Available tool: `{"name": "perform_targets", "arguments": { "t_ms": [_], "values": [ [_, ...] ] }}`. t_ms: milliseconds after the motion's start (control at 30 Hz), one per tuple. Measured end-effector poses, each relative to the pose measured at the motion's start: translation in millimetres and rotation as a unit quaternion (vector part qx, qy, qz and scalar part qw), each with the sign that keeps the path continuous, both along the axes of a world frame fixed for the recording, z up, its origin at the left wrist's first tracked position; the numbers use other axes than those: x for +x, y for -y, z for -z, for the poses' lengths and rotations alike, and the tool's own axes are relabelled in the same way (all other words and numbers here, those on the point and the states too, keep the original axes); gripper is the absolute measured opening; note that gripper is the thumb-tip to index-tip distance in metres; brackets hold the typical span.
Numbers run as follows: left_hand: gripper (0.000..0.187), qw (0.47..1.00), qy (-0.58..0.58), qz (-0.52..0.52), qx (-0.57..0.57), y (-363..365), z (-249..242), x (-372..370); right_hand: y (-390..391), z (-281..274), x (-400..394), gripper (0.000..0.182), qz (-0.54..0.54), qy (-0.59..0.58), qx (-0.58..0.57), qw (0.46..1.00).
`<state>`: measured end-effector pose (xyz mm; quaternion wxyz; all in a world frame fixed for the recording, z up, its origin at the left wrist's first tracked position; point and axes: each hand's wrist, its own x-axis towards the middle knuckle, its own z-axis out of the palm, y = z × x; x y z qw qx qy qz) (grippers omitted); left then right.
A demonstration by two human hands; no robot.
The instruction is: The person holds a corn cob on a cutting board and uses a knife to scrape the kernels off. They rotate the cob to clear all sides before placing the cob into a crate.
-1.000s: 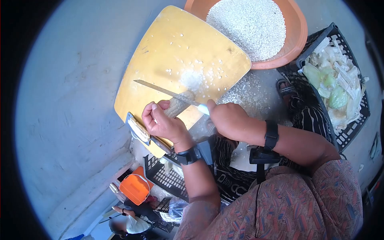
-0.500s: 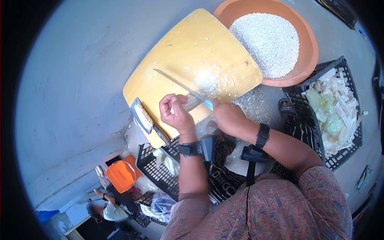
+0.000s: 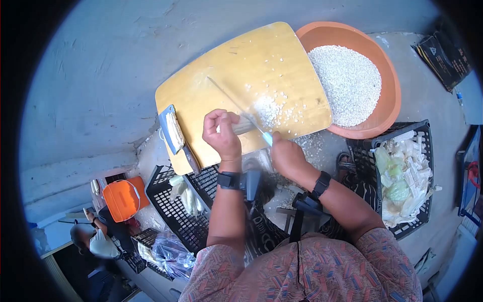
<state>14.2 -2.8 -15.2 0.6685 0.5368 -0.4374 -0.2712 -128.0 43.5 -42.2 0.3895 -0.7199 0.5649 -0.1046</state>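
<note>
Left hand (image 3: 222, 132): closed round corn cob (image 3: 242, 125), near lower edge of yellow board (image 3: 236, 60) | Right hand (image 3: 289, 157): gripping knife (image 3: 267, 138) at cob | I fear: knife could slip toward left hand, if round cob turns.

knife handle (image 3: 268, 138) mostly hidden inside right hand (image 3: 290, 157); cob (image 3: 242, 125) partly behind left hand (image 3: 223, 134)

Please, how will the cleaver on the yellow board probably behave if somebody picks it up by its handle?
The cleaver would probably stay stiff: its broad blade looks metallic. It may feel blade-heavy, since the blade is much wider than the handle. The pale cob lying on it looks loose, so it could roll off if tilted.
</note>
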Motion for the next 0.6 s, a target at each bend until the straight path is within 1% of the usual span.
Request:
{"name": "perform_targets", "arguments": {
  "t_ms": [133, 233, 333, 400, 433, 500, 600],
  "values": [
    [0.003, 1.000, -0.004, 0.015, -0.005, -1, 3, 1, 5, 1, 7, 0.017, 0.026, -0.005, 0.014, 1.000],
    [0.003, 1.000, -0.018, 0.010, -0.013, -5, 2, -2, 3, 4, 7, 0.015, 0.037, 0.017, -0.001, 0.999],
    [0.003, 1.000, -0.006, 0.015, -0.015, -6, 1, -3, -2, -1, 7, 0.014, 0.045, 0.028, -0.012, 0.999],
    [0.003, 0.999, 0.024, -0.008, -0.021, -6, 1, -4, -8, -8, 7, 0.015, 0.048, 0.020, -0.005, 0.999],
    [0.003, 1.000, 0.024, -0.002, -0.018, -5, 1, -1, -11, -12, 5, 0.015, 0.054, 0.020, -0.003, 0.998],
    [0.004, 0.999, -0.001, -0.025, -0.030, -3, 1, 7, -16, -17, 0, 0.016, 0.014, -0.007, 0.013, 1.000],
    [0.005, 0.999, -0.012, -0.028, -0.025, -2, 2, 11, -17, -13, 1, 0.017, 0.012, -0.004, 0.020, 1.000]
  ]
}}
